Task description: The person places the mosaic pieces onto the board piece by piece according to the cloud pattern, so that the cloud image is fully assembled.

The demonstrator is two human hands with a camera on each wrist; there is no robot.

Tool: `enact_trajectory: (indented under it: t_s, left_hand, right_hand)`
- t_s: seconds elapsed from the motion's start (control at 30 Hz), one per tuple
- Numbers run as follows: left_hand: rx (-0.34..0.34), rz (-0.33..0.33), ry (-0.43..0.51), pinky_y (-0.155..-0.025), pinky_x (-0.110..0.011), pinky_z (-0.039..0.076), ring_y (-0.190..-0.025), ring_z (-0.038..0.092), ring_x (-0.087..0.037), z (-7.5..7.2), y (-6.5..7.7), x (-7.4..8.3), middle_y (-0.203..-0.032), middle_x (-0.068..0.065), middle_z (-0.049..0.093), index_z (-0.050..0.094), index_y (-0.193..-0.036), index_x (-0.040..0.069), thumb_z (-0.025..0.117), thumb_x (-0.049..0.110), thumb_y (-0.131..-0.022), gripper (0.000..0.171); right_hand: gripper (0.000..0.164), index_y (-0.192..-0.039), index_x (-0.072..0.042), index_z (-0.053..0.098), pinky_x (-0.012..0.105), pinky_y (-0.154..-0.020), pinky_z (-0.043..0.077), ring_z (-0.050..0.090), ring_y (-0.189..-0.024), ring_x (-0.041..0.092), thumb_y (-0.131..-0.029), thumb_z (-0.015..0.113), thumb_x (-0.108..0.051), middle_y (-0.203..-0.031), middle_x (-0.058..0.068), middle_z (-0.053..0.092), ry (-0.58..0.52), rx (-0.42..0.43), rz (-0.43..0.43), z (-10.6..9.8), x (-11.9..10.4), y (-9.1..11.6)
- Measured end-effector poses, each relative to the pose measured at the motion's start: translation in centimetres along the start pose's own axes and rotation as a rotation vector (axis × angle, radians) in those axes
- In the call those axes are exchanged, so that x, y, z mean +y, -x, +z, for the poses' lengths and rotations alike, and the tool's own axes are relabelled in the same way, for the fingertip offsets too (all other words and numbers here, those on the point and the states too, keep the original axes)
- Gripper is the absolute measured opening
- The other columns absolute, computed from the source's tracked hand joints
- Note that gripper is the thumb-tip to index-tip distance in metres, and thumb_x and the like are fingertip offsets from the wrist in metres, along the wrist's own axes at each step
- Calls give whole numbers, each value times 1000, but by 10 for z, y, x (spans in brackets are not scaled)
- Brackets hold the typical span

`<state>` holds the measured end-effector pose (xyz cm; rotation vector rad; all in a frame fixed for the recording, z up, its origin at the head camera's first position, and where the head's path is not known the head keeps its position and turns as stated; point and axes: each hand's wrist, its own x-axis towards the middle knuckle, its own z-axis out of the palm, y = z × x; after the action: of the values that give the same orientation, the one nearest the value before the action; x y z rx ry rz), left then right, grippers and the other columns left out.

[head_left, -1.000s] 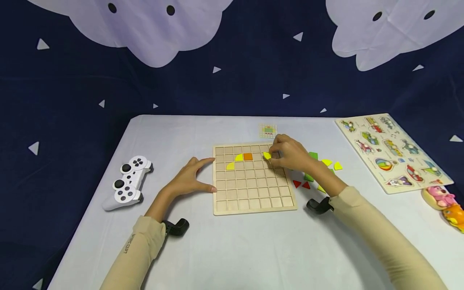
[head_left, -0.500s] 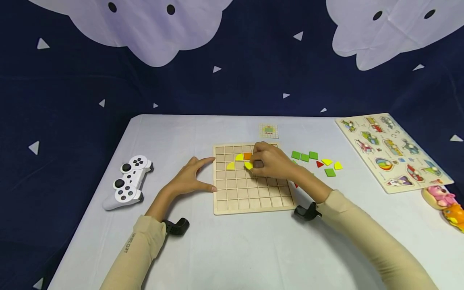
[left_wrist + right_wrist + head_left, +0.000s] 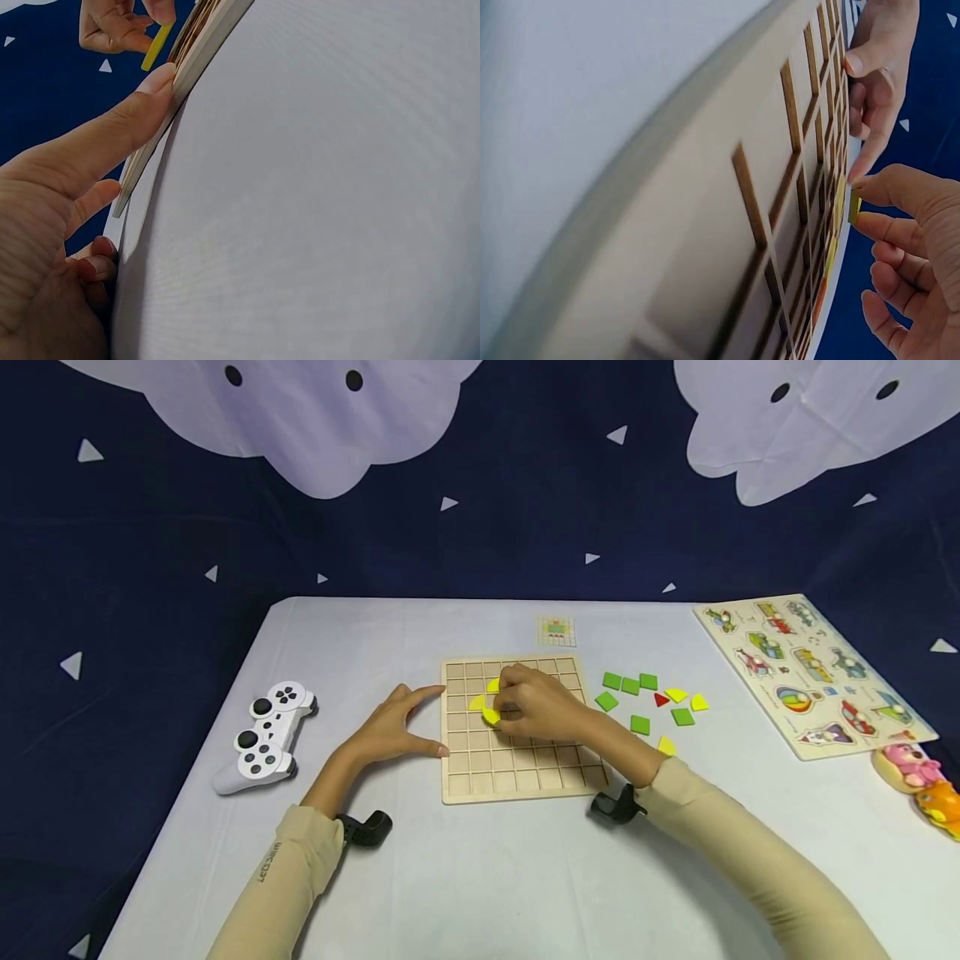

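A wooden grid board [image 3: 480, 785] lies on the white table. My left hand [image 3: 390, 731] touches its left edge with thumb and forefinger spread apart. Between thumb and forefinger, my right hand [image 3: 543, 706] pinches a yellow quarter-circle piece [image 3: 491, 717], held just over the board's left part; in the right wrist view the piece [image 3: 855, 206] appears edge-on. Two more yellow quarter-circle pieces sit in grid cells, one at the left [image 3: 477, 702] and one farther back [image 3: 492, 685]. The orange square [image 3: 820, 300] shows in the right wrist view, while my right hand covers it in the head view.
Right of the board lie several green squares [image 3: 640, 725], a red triangle [image 3: 661, 700] and yellow pieces [image 3: 699, 702]. A small pattern card [image 3: 556, 631] lies behind it. A white game controller [image 3: 270, 732] is at left; a picture puzzle [image 3: 813, 677] and squishy toys [image 3: 911, 768] are at right.
My right hand has carried the yellow quarter-circle piece leftward and nearer across the board, from its right part to beside the placed yellow pieces. The left hand stays at the edge.
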<state>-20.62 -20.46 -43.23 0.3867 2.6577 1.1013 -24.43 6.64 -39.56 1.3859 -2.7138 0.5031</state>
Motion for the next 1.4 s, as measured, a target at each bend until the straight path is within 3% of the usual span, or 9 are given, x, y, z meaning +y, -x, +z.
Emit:
enact_trajectory:
  t_s: [0.27,0.7,0.93,1.23,1.4]
  left_hand:
    - [-6,-4,10,-76,-36,34,-86,38,-20,0,1,-1,-97,-6,36,41,-152,24,91,41,-65,102]
    - [-5,7,-2,-76,-37,34,-86,39,-21,-2,0,2,-97,-6,37,42,-152,24,91,41,-65,101]
    - [-5,11,-4,-77,-37,34,-88,39,-21,-1,-1,0,-98,-7,37,42,-152,23,91,41,-66,101]
    - [2,15,-4,-78,-37,34,-89,40,-22,-1,-1,1,-99,-7,38,42,-151,24,91,42,-65,101]
    - [5,14,-7,-78,-37,34,-89,40,-21,0,0,-2,-99,-7,38,42,-152,24,91,43,-66,101]
  right_hand:
    - [19,-94,-8,78,30,-75,45,49,-83,15,-82,77,-22,-92,2,58,24,-24,-22,8,-7,-8]
    - [11,-88,-5,69,31,-75,44,48,-81,18,-84,77,-11,-90,6,55,-55,-40,72,13,-16,-10]
    - [9,-84,-7,68,30,-73,41,45,-76,17,-83,76,-12,-84,3,53,-10,-42,95,16,-19,-15]
    - [11,-87,-7,69,30,-73,41,46,-80,18,-85,76,-15,-88,3,53,-41,-55,192,15,-24,-14]
    - [11,-90,-8,71,30,-74,43,48,-81,17,-87,76,-17,-89,3,54,-29,-43,195,18,-25,-11]
